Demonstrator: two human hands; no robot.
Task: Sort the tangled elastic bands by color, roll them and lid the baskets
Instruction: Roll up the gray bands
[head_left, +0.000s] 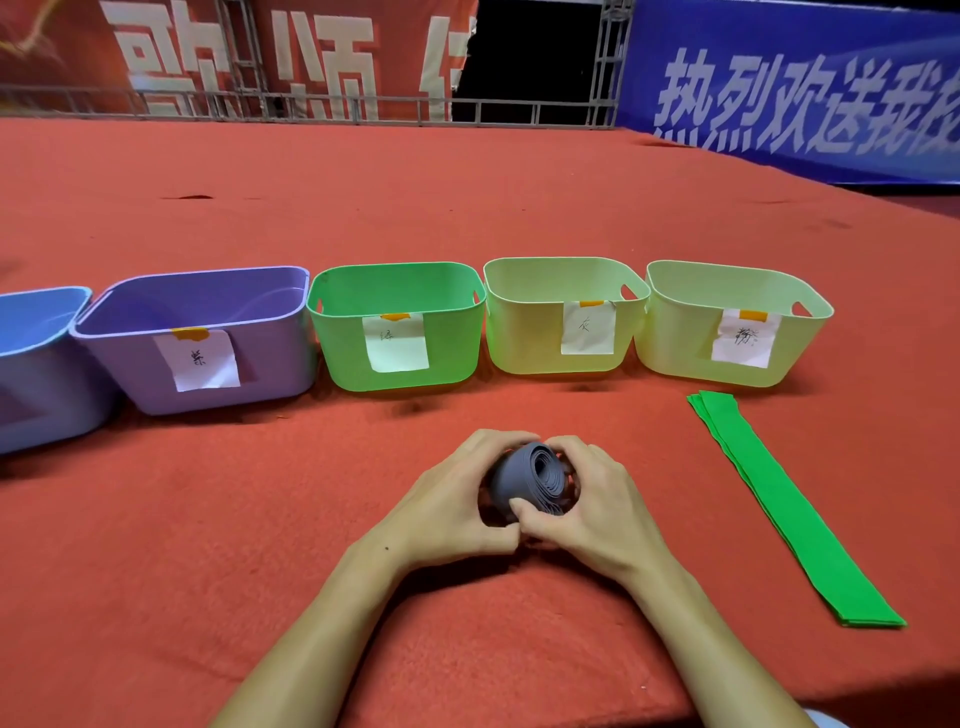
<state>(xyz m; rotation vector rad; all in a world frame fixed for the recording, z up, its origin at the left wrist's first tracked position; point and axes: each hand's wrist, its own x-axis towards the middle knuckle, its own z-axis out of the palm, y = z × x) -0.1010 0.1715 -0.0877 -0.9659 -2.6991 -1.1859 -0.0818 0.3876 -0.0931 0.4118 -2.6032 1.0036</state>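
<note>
Head view: left hand (447, 499) and right hand (587, 499) both clasp 1 grey rolled elastic band (530, 480), near green plastic basket (397, 332).

Two bare forearms in shot, no sleeves, no watch, no rings on left hand (447, 499) or right hand (592, 499); short trimmed nails, one small dark mole near the left wrist (a pale-blue garment scrap at bottom right)
</note>
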